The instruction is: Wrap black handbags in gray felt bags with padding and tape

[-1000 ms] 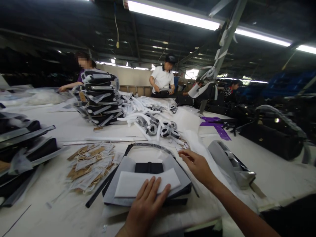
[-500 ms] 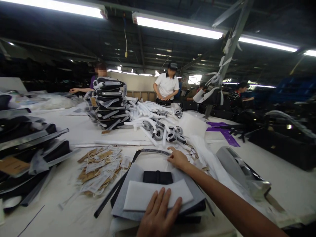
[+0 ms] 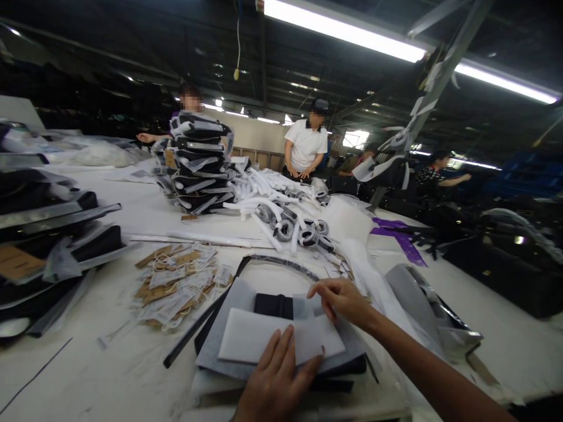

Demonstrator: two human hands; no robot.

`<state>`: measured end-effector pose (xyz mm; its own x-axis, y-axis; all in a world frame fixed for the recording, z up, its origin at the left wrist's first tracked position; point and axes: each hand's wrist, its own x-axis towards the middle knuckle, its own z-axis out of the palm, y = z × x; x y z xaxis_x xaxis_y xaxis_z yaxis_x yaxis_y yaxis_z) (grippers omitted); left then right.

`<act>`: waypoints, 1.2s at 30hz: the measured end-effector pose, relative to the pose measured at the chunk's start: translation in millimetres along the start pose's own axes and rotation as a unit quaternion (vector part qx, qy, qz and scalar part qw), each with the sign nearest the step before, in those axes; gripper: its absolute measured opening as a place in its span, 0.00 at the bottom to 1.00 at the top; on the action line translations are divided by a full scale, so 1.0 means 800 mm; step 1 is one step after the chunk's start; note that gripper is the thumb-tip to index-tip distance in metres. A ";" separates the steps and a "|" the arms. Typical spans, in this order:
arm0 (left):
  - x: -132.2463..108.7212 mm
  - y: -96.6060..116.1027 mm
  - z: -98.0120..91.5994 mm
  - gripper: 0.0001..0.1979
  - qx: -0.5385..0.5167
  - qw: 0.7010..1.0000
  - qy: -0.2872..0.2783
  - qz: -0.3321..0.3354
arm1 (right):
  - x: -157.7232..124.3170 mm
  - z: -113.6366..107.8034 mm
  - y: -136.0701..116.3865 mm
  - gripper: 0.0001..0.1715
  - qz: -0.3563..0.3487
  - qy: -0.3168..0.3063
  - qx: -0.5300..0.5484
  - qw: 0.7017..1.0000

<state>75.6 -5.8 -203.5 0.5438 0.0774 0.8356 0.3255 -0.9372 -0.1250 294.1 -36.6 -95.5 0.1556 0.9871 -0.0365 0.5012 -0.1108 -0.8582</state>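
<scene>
- A ceiling light shone in a dim workroom, above a white table bearing goods in several groups.
- On the table's near middle lay a black bag, its wrapped handle arched away from the wearer.
- A grey sheet covered the bag's upper face; over it were noted a black tab and, nearer the wearer, a white pad.
- The left hand rested palm down on the pad, fingers extended, thumb apart, clamped on nothing.
- The right hand was at the pad's far right, fingers bent, beside a thin white flap overlapping the tab's right end. Whether the fingertips pinched the flap could not be determined.
- Left of the bag lay a loose heap of tags; right of it, a grey-covered article.
- Beyond the handle were grey coils and piled white tubes.
- Farther off stood a stack of black bags and a person in a white shirt, head lowered.
</scene>
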 end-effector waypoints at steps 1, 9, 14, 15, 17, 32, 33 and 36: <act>0.000 0.000 -0.001 0.22 0.003 1.000 -0.007 0.003 | 0.005 0.000 -0.002 0.25 -0.017 0.033 -0.046 0.998; 0.004 -0.004 -0.010 0.22 0.004 0.999 -0.040 0.016 | 0.029 0.010 -0.004 0.21 -0.068 -0.049 -0.295 0.952; 0.003 -0.006 -0.010 0.21 0.018 0.999 -0.033 0.024 | 0.026 0.027 -0.017 0.22 -0.011 -0.048 -0.367 0.929; 0.003 -0.006 -0.010 0.21 0.019 0.999 -0.032 0.024 | 0.026 0.030 -0.019 0.22 -0.008 -0.046 -0.377 0.925; 0.003 -0.007 -0.009 0.21 0.023 0.999 -0.034 0.025 | 0.025 0.034 -0.022 0.23 -0.006 -0.043 -0.392 0.919; 0.000 -0.006 -0.007 0.21 0.035 0.998 -0.039 0.036 | 0.036 0.024 -0.006 0.06 -0.047 0.002 -0.387 0.921; 0.000 -0.006 -0.006 0.21 0.034 0.998 -0.034 0.032 | 0.042 0.019 -0.004 0.07 -0.048 0.006 -0.391 0.919; 0.000 -0.005 -0.003 0.20 0.025 0.999 -0.017 0.021 | 0.061 0.003 0.005 0.09 -0.045 0.021 -0.412 0.910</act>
<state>73.0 -3.0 -201.6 0.5832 0.0506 0.8108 0.3401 -0.9216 -0.1871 301.5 11.3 -102.2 0.1066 0.9931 0.0497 0.9789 -0.0961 -0.1805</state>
